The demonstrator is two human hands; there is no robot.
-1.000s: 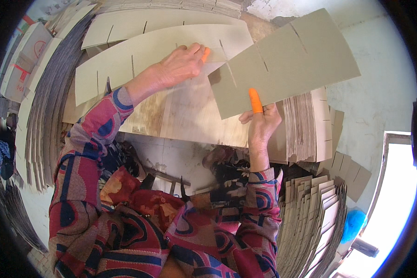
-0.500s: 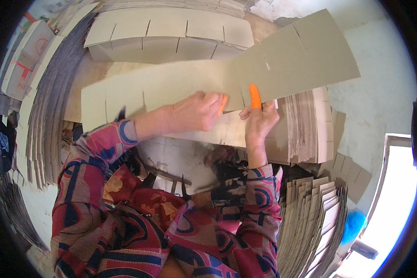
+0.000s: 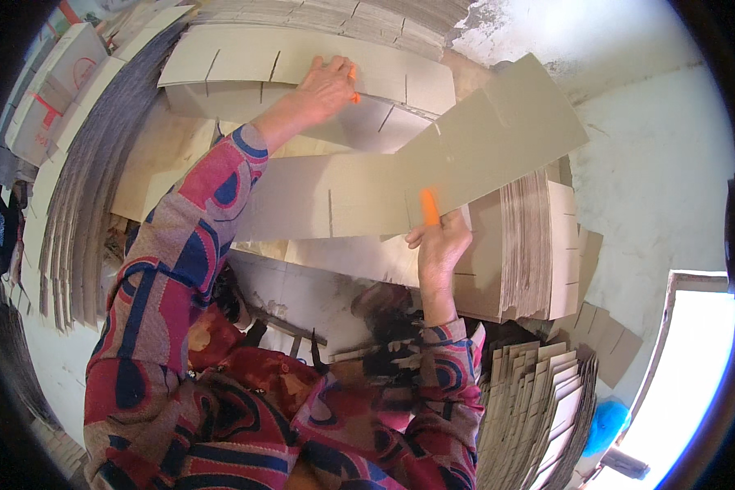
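My right hand grips the lower edge of a slotted cardboard strip, with an orange-covered finger lying on its face. The strip's right part is angled up and to the right; whether this is one bent strip or two overlapping ones I cannot tell. My left hand reaches to the far side, its fingers curled at the front edge of another slotted cardboard strip on top of a row. Orange covers show on two of its fingers. Part of the nearer strip's left end is hidden behind my left sleeve.
A thick stack of cardboard stands right of the wooden board. Tall cardboard stacks line the left, and more slotted pieces stand at the lower right. A blue bag is near the bright doorway.
My left hand has let go of the near strip and moved up to the far row. My right hand, still holding its strip, has shifted slightly down and left in view.
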